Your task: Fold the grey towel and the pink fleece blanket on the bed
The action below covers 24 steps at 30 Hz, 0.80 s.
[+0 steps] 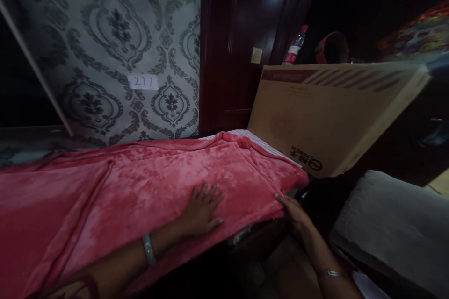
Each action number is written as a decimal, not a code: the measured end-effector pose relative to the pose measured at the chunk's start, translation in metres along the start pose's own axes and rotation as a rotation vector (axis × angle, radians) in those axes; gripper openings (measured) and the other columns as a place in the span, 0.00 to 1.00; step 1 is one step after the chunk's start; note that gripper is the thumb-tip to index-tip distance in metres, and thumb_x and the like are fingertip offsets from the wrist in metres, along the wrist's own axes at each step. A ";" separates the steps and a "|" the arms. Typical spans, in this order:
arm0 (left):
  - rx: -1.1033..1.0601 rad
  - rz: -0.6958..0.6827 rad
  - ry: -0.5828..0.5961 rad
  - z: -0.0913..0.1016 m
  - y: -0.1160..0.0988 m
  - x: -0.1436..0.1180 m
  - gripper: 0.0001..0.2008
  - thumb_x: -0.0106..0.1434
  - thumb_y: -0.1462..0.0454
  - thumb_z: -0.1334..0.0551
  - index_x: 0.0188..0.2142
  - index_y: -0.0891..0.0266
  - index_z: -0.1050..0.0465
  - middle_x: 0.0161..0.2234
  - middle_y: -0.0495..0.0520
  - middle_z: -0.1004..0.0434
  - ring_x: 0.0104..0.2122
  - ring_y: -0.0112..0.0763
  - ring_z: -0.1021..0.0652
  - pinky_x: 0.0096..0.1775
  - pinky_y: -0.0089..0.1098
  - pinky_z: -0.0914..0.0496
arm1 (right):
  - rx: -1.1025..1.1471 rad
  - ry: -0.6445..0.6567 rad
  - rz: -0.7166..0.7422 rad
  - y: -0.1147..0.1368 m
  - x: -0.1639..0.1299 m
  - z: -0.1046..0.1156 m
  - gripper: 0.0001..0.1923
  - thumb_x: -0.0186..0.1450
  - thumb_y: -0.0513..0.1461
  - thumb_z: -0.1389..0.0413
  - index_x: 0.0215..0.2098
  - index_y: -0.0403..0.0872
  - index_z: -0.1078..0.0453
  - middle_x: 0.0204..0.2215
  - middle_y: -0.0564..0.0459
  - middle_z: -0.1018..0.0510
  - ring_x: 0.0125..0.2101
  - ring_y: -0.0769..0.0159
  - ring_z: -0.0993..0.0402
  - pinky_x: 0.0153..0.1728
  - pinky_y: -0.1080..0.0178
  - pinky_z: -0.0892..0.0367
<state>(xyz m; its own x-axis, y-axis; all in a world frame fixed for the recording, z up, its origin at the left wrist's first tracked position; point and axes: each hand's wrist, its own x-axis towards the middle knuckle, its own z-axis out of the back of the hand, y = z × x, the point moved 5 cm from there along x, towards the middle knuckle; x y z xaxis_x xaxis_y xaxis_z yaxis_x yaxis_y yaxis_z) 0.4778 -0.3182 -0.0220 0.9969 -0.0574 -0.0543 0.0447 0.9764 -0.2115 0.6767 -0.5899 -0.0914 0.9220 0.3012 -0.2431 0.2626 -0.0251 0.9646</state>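
Note:
A pink-red plush blanket (168,173) lies spread across a long surface, with a folded seam on its left part and a raised fold near the far right. My left hand (201,212) rests flat on top of it, fingers spread and palm down. At the blanket's right front edge is my right hand (294,210), one digit lying over the edge while the others are mostly hidden beside or beneath it. It appears to grip the edge there.
Behind the right end leans a large cardboard box (326,112). A red-capped bottle (295,46) stands behind it. A grey cushioned block (396,229) sits at the right. Patterned wallpaper (119,32) and a dark red door (231,56) border the far side.

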 end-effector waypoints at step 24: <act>0.155 0.739 0.009 0.113 0.257 -0.140 0.34 0.70 0.51 0.54 0.71 0.62 0.49 0.72 0.69 0.55 0.71 0.56 0.51 0.62 0.69 0.50 | -1.229 0.440 0.798 0.078 0.021 -0.312 0.33 0.71 0.49 0.50 0.71 0.46 0.44 0.70 0.41 0.45 0.69 0.47 0.50 0.67 0.45 0.50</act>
<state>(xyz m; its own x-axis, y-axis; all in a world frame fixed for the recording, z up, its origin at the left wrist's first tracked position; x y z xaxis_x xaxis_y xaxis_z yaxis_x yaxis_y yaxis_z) 0.3566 -0.0353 0.0417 0.7702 0.6230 -0.1367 -0.6262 0.7793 0.0229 0.6279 -0.2877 0.0110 0.4907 0.8483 0.1988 -0.8406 0.4009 0.3642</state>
